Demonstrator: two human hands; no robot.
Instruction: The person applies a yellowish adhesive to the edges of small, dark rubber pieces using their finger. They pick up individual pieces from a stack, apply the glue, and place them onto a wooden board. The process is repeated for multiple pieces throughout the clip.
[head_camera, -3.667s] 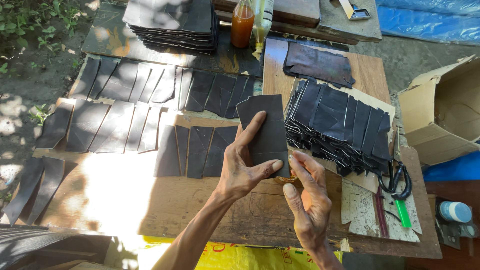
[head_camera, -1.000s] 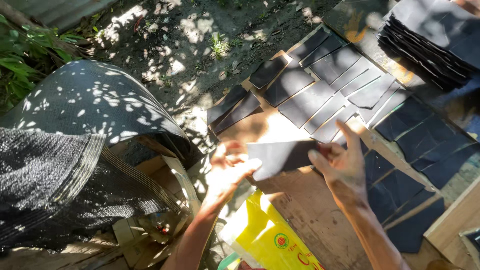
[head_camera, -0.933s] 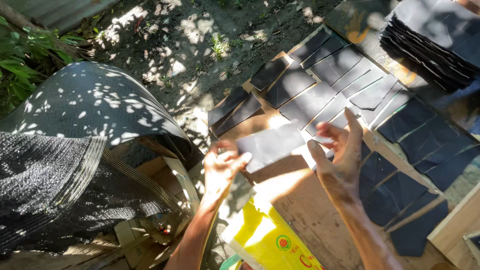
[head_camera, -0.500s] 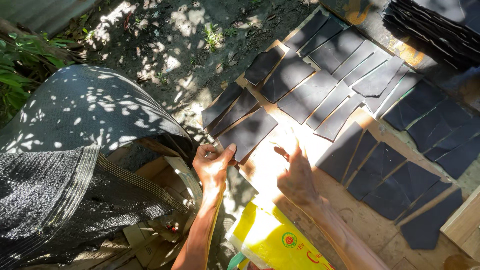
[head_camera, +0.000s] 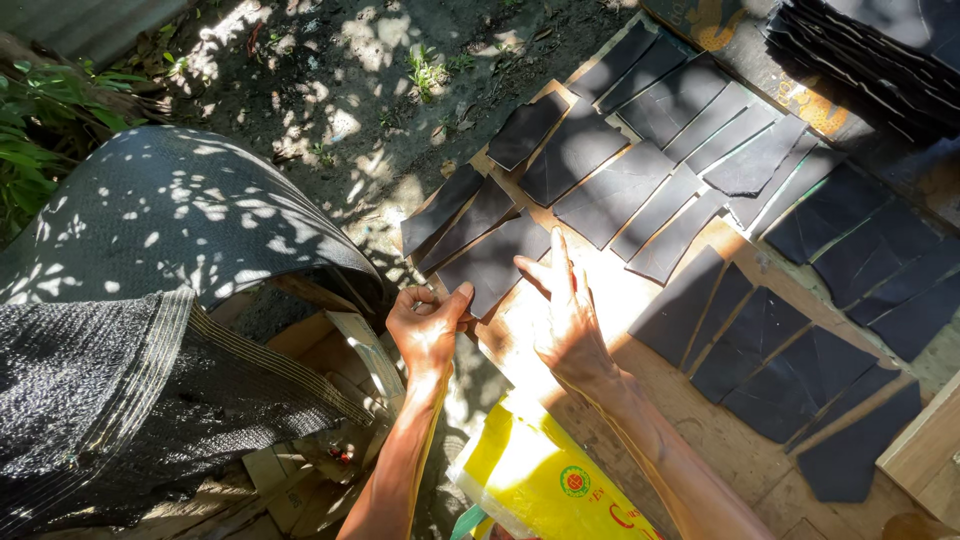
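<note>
pinching one dark sheet (head_camera: 492, 262), left hand (head_camera: 428, 328) fingers closed, right hand (head_camera: 566, 318) flat, open

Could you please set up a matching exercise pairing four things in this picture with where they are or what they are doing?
Things:
1. left hand
2. right hand
3. yellow bag
4. black netting

Places or states:
a. lies flat, fingers spread, on the wooden board
b. draped at the far left of the view
c. pinches the corner of a dark sheet
d. sits at the bottom, between the two forearms

Pairs: 1-c, 2-a, 3-d, 4-b
</note>
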